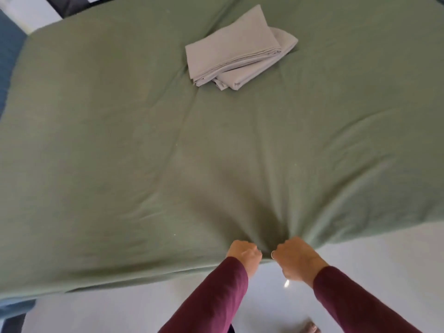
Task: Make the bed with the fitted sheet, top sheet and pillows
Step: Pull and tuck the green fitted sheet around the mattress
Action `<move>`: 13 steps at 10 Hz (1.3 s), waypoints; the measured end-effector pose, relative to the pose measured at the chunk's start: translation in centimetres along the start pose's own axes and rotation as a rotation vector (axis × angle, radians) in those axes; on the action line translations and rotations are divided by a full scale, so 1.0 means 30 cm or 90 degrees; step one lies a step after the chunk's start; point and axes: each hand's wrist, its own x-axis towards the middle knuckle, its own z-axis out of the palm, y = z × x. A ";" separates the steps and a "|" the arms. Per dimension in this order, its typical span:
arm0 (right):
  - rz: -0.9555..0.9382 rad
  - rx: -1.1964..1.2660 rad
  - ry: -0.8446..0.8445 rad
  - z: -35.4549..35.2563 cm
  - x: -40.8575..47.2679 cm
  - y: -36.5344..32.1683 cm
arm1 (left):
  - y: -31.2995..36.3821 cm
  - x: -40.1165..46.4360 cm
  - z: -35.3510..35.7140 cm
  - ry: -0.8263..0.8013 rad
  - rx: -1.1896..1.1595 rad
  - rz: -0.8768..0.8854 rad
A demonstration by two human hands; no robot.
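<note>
A green fitted sheet (134, 145) covers the mattress and fills most of the view. Its near edge is bunched into radiating creases between my hands. My left hand (243, 254) grips that gathered edge with curled fingers. Just to its right, my right hand (296, 259) grips the same bunch of green fabric. Both arms wear dark red sleeves. A folded pale grey stack of linen (235, 54) lies on the sheet toward the far side of the bed. No pillows are in view.
White floor (372, 255) shows below the bed's near edge and to the right. A blue surface (9, 56) runs along the bed's left side. A dark frame piece (67, 6) sits past the far left corner. A foot (310, 329) shows at the bottom.
</note>
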 end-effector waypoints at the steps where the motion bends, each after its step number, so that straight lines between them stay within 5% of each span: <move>1: -0.029 -0.012 -0.002 0.046 -0.036 -0.032 | 0.048 -0.039 0.030 -0.023 -0.018 -0.007; 4: -0.022 0.026 -0.066 0.101 -0.014 -0.063 | 0.073 -0.026 0.117 -0.007 -0.088 -0.021; 7: 0.064 0.145 0.165 0.165 0.004 0.027 | -0.030 0.007 0.146 0.068 -0.059 -0.033; 9: 0.123 0.171 0.141 0.111 0.021 0.113 | -0.103 0.026 0.119 0.056 -0.010 -0.074; 11: 0.053 0.107 0.156 0.076 0.113 0.096 | -0.099 0.030 0.128 0.032 0.002 -0.050; 13: 0.054 -0.027 -0.048 -0.011 0.057 0.055 | -0.083 0.019 0.141 0.095 -0.071 -0.008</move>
